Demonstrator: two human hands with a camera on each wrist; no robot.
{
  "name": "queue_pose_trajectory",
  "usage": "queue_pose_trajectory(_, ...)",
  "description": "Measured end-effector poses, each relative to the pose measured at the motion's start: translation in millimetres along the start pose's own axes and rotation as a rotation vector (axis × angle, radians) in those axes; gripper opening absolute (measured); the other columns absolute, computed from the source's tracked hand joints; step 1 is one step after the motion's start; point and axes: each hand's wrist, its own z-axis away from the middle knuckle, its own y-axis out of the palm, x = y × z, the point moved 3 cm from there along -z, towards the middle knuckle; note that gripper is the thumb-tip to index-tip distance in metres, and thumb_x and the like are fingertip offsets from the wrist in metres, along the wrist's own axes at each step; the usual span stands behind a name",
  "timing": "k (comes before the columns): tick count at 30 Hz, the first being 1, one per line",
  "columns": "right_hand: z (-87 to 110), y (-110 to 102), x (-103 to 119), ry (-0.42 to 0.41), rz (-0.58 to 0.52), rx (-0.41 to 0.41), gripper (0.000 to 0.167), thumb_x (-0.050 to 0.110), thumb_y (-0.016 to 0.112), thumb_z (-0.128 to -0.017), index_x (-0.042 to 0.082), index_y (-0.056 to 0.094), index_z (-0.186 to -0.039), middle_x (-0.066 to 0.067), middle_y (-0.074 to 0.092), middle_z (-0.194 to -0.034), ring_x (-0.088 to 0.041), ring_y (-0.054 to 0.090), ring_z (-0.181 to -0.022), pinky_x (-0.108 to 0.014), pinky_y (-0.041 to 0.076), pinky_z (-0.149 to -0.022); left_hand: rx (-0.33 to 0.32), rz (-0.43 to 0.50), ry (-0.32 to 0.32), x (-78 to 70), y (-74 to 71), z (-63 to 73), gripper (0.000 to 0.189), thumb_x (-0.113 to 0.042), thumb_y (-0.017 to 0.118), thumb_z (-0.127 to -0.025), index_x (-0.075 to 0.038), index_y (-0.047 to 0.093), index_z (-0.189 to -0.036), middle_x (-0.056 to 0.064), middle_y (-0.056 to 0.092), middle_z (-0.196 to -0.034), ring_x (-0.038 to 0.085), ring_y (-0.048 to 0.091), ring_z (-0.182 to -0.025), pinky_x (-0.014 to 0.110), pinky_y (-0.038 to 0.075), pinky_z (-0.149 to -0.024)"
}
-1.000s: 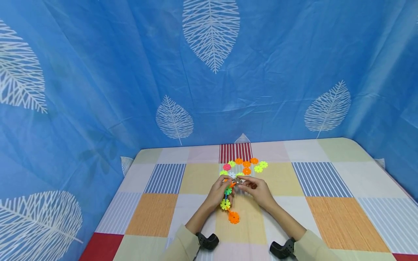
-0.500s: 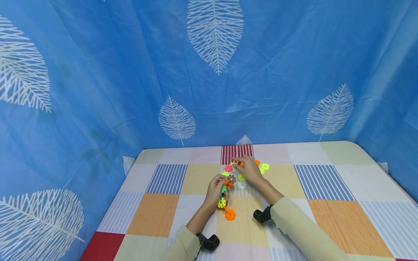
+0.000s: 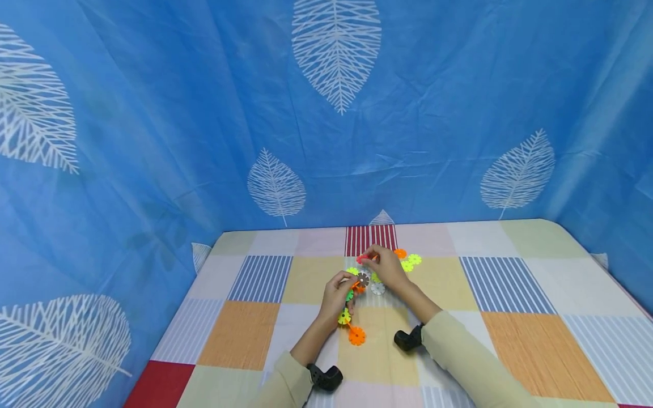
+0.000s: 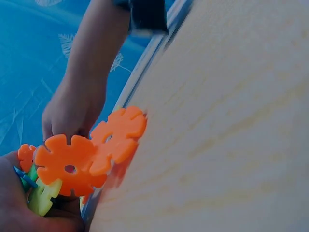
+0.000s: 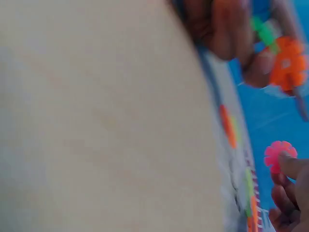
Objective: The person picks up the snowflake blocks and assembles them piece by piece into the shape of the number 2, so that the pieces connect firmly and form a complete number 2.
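My left hand grips a chain of slotted plastic flower discs. At its near end hangs an orange disc, joined to a yellow disc; green and blue discs lie within the fingers. In the left wrist view, big orange discs jut out from the hand. A brown disc stands at the chain's far end, joined to an orange disc. Just beyond, my right hand pinches a pink disc between thumb and fingers, a short gap from the chain.
Loose discs lie on the patchwork cloth: a silver disc near the chain, and yellow-green discs and an orange disc behind the right hand. A blue leaf-print curtain stands behind the table.
The right hand has left the brown disc, reached to the loose discs at the back and picked up the pink disc. A silver disc shows beside the chain. The left hand keeps its hold.
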Motion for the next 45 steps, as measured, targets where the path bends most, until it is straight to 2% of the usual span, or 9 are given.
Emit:
queue_pose_trajectory(2,10.1,-9.8,0.5,0.032,-0.13,-0.037,0.012,0.016,0.067,-0.085,0.007,0.062,-0.091,-0.005,0.063,-0.084,-0.018,0.055,-0.071,-0.031,0.046,-0.063,-0.008,0.012,-0.003,-0.5,0.2,0.3,0.023,-0.019,0.057,-0.091,0.003,0.055,-0.098,0.007,0.052,-0.062,0.007,0.037,-0.034,0.02,0.036,-0.031)
queue_pose_trajectory(6,38.0,-26.9,-0.1,0.05,-0.307,-0.102,0.014,0.015,0.068,-0.084,0.005,0.062,-0.092,-0.007,0.064,-0.084,-0.017,0.059,-0.073,-0.027,0.05,-0.066,-0.022,0.054,-0.037,0.6,3.0,3.9,0.024,-0.02,0.057,-0.092,0.003,0.055,-0.1,0.006,0.05,-0.062,0.008,0.035,-0.035,0.02,0.035,-0.031)
queue_pose_trajectory(12,71.0,-36.8,10.8,0.048,-0.494,-0.082,0.014,0.006,0.067,-0.083,-0.003,0.062,-0.093,-0.016,0.064,-0.086,-0.022,0.062,-0.075,-0.025,0.052,-0.066,-0.013,0.121,-0.1,1.5,12.4,11.3,0.022,-0.021,0.055,-0.092,0.0,0.056,-0.1,0.004,0.049,-0.062,0.008,0.033,-0.035,0.019,0.033,-0.032)
queue_pose_trajectory(19,83.2,-44.9,43.6,0.053,-0.531,-0.076,0.012,-0.004,0.063,-0.083,-0.01,0.059,-0.092,-0.023,0.061,-0.086,-0.026,0.062,-0.074,-0.031,0.053,-0.065,-0.026,0.138,-0.114,0.5,17.2,12.6,0.016,-0.021,0.054,-0.092,-0.005,0.055,-0.095,0.002,0.049,-0.062,0.006,0.033,-0.036,0.017,0.034,-0.034)
queue_pose_trajectory(30,88.6,-44.0,43.5,0.009,-0.568,-0.176,0.008,-0.008,0.063,-0.081,-0.009,0.06,-0.088,-0.022,0.062,-0.084,-0.03,0.063,-0.073,-0.034,0.053,-0.065,0.011,0.147,-0.146,-0.3,19.4,13.6,0.014,-0.021,0.05,-0.094,-0.008,0.055,-0.094,0.002,0.048,-0.063,0.007,0.033,-0.036,0.017,0.034,-0.034)
queue_pose_trajectory(36,90.7,-41.7,41.6,-0.037,-0.568,-0.161,0.006,-0.01,0.063,-0.08,-0.008,0.061,-0.086,-0.021,0.062,-0.083,-0.032,0.062,-0.072,-0.033,0.053,-0.065,0.049,0.119,-0.164,2.0,18.9,14.5,0.015,-0.023,0.052,-0.093,-0.008,0.054,-0.093,0.002,0.047,-0.062,0.007,0.034,-0.036,0.017,0.035,-0.034)
queue_pose_trajectory(38,91.1,-41.5,41.2,-0.048,-0.562,-0.161,0.006,-0.011,0.063,-0.08,-0.008,0.062,-0.085,-0.02,0.063,-0.082,-0.034,0.061,-0.072,-0.03,0.053,-0.065,0.068,0.106,-0.159,-1.8,18.7,16.5,0.015,-0.022,0.051,-0.094,-0.007,0.053,-0.094,0.003,0.046,-0.062,0.007,0.034,-0.037,0.017,0.035,-0.035)
queue_pose_trajectory(41,91.4,-41.2,40.6,-0.056,-0.561,-0.158,0.006,-0.012,0.064,-0.079,-0.008,0.063,-0.083,-0.02,0.064,-0.083,-0.032,0.062,-0.072,-0.027,0.053,-0.066,0.099,0.086,-0.161,-8.1,18.3,18.1,0.014,-0.019,0.048,-0.096,-0.005,0.053,-0.094,0.003,0.045,-0.063,0.008,0.034,-0.038,0.017,0.035,-0.036)
queue_pose_trajectory(45,91.3,-41.1,39.9,-0.065,-0.55,-0.148,0.007,-0.013,0.063,-0.078,-0.007,0.065,-0.082,-0.021,0.065,-0.087,-0.024,0.064,-0.077,-0.024,0.052,-0.068,0.127,0.1,-0.16,-6.5,17.9,14.7,0.014,-0.018,0.047,-0.096,-0.006,0.053,-0.095,0.003,0.045,-0.064,0.008,0.033,-0.039,0.017,0.034,-0.035)
